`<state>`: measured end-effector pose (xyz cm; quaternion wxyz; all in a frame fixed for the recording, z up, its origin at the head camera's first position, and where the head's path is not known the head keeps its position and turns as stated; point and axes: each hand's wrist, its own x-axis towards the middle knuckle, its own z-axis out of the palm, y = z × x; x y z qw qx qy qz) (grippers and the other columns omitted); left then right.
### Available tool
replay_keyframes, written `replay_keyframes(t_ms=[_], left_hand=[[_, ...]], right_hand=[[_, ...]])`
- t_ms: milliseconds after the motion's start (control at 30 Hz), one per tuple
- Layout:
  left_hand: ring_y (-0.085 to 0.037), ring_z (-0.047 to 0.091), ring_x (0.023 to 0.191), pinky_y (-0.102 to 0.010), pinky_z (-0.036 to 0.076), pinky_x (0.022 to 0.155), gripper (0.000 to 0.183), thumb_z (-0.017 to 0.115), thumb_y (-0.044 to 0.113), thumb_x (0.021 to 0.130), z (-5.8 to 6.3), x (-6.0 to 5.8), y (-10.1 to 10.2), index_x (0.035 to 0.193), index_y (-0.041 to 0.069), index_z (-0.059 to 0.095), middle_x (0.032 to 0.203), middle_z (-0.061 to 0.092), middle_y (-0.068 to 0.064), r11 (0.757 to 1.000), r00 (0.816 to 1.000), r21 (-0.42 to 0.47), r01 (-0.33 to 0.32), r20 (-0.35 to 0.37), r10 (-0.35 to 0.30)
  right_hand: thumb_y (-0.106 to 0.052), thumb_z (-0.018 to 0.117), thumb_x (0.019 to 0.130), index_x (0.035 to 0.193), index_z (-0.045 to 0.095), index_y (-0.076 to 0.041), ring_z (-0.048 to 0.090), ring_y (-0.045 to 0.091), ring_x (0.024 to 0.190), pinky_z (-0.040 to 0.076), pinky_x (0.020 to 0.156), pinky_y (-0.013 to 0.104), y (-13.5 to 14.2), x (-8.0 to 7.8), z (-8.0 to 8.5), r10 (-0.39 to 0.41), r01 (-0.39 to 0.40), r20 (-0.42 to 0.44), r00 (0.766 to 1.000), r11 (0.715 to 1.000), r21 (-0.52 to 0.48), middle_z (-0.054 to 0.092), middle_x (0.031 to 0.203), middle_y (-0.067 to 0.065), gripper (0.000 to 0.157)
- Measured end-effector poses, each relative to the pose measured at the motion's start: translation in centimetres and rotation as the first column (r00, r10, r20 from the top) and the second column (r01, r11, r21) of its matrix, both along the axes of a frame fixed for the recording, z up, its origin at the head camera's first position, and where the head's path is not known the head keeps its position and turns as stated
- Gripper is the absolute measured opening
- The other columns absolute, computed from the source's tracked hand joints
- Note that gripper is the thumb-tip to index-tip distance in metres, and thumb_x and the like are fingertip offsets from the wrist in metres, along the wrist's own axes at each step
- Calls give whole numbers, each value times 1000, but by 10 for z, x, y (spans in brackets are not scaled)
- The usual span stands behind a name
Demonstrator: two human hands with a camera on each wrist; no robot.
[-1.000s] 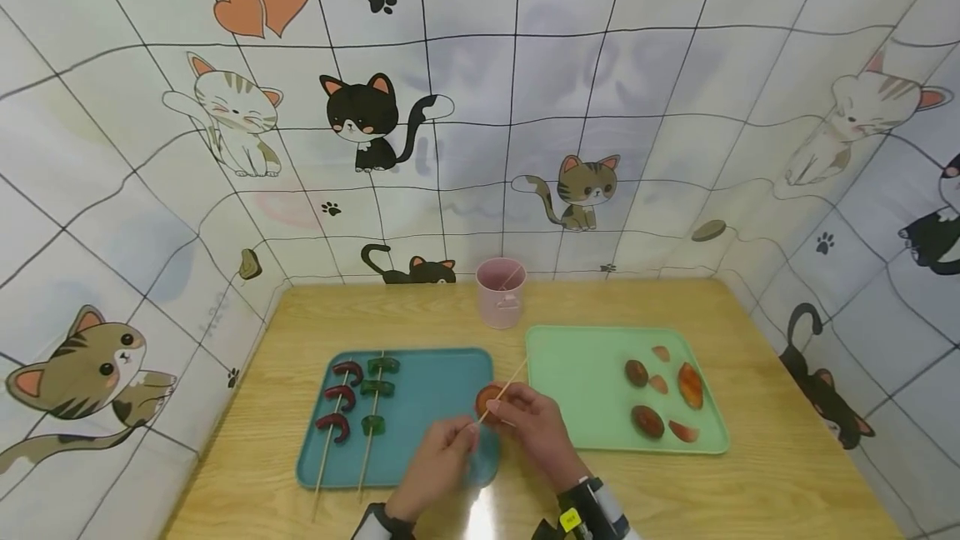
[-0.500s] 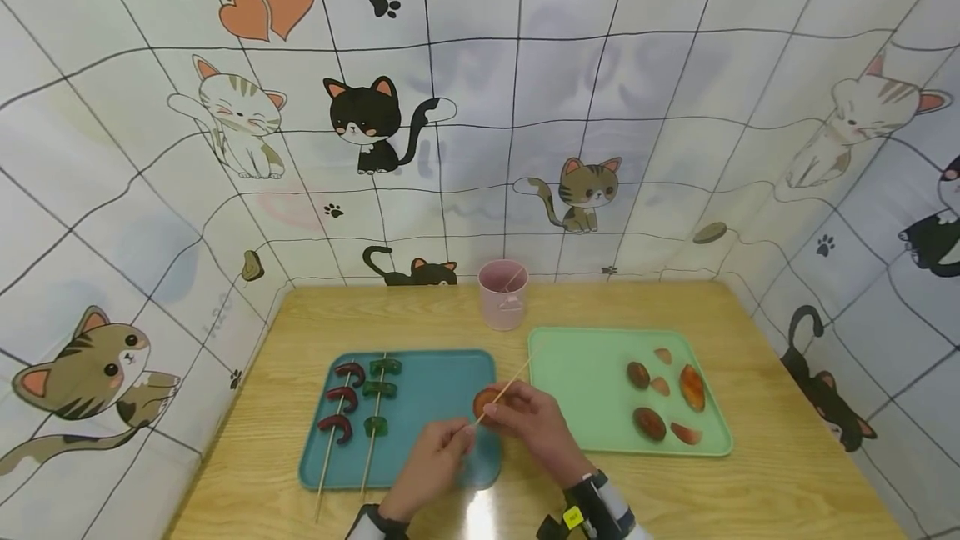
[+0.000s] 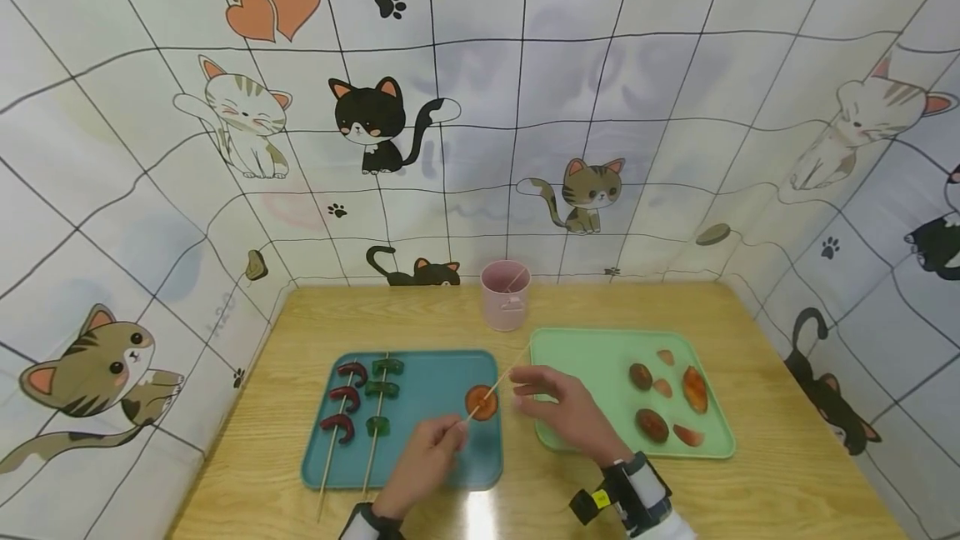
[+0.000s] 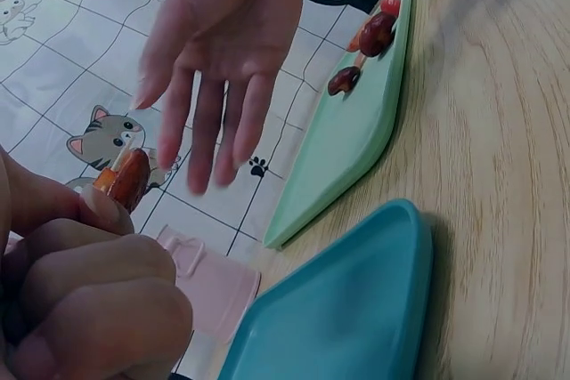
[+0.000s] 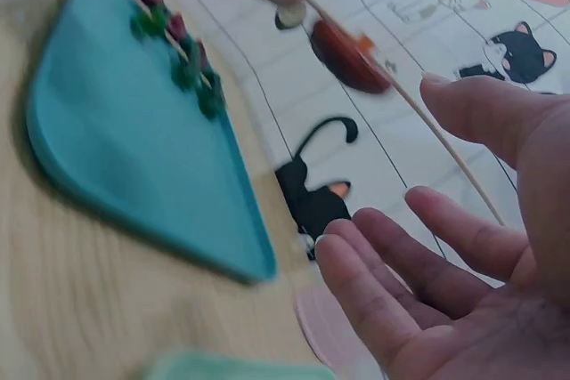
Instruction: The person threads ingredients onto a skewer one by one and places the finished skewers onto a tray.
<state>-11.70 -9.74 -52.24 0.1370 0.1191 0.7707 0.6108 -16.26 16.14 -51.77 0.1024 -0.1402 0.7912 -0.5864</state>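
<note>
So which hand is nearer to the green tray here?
The right. The right hand is above the near left corner of the green tray; the left hand is farther off, over the blue tray, gripping a skewer.

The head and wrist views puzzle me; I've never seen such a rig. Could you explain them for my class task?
These are a person's bare left hand and right hand, no machine. The head view comes from a camera worn on the head, looking forward and down; the wrist views come from one on each wrist, watching that hand's work. The left hand grips a thin stick that passes through a round reddish-brown piece. The right hand, open beside the stick, holds nothing. On the wooden table are a blue tray bearing two loaded skewers, a green tray bearing brown pieces, and a pink cup.
</note>
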Motion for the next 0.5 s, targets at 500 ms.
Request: replay_keyframes(t_ms=[500], left_hand=[[-3, 30, 45, -20, 25, 48, 40, 50, 19, 108, -1, 1, -8, 76, -4, 52, 55, 33, 5, 997, 998, -45, -66, -26, 65]], right_hand=[[-41, 77, 92, 145, 56, -11, 60, 43, 127, 53, 99, 55, 70, -13, 0, -223, 304, -238, 945, 867, 394, 57, 147, 19, 64]])
